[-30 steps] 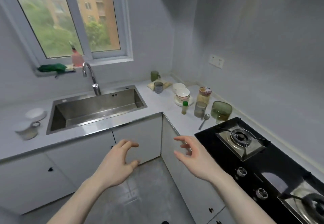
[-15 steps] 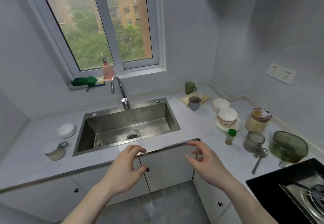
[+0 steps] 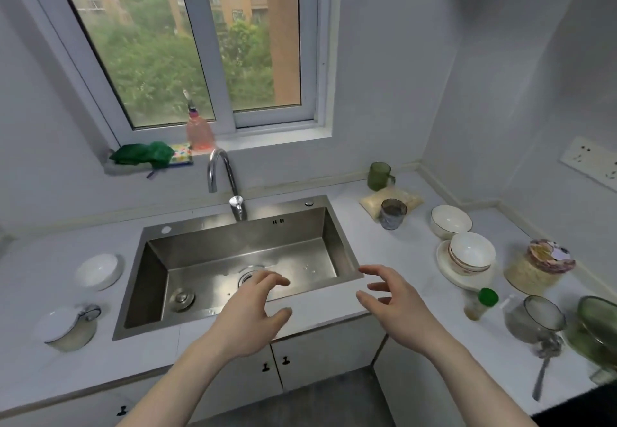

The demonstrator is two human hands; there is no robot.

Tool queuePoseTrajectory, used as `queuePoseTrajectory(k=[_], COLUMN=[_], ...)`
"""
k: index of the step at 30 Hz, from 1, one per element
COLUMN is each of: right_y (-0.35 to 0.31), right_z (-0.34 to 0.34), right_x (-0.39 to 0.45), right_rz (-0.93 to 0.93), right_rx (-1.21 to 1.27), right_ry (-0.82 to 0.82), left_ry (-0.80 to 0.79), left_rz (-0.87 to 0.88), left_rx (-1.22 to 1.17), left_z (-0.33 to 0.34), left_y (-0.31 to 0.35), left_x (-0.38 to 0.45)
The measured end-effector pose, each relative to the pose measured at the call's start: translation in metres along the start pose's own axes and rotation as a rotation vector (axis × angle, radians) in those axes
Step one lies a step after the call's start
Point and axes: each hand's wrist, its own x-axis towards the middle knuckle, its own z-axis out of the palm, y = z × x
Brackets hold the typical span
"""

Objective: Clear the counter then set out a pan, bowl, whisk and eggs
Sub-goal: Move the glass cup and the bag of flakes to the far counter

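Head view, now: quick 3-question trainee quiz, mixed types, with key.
1. True or false: the left hand is gripping the tap.
2. The green mug stands: A) in the sink, B) on the counter near the back wall, C) on the windowsill.
3. Fill in: the stacked white bowls sit on a white ____.

Key: 1 false, both hands hover empty; 2 B; 3 plate.
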Motion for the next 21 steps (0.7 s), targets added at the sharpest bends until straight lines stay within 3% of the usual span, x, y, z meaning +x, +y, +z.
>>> queuePoseTrajectory(k=[10, 16, 21], right_y=[0.004, 0.033, 0.068], right_z=[0.003, -0.029, -0.074], right_x=[0.075, 0.108, 0.163], right_rz=[0.185, 0.281, 0.323], right_rx=[0.047, 0.051, 0.061], right_ry=[0.222, 0.334, 0.378], left_ry=[-0.225, -0.334, -0.407], left_rz=[0.149, 0.233, 0.203], left_rx=[0.037, 0.035, 0.022], left_z=[-0.016, 0.007, 0.045], left_y=[-0.028, -0.005, 0.029], left_x=[0.150, 0.237, 0.326])
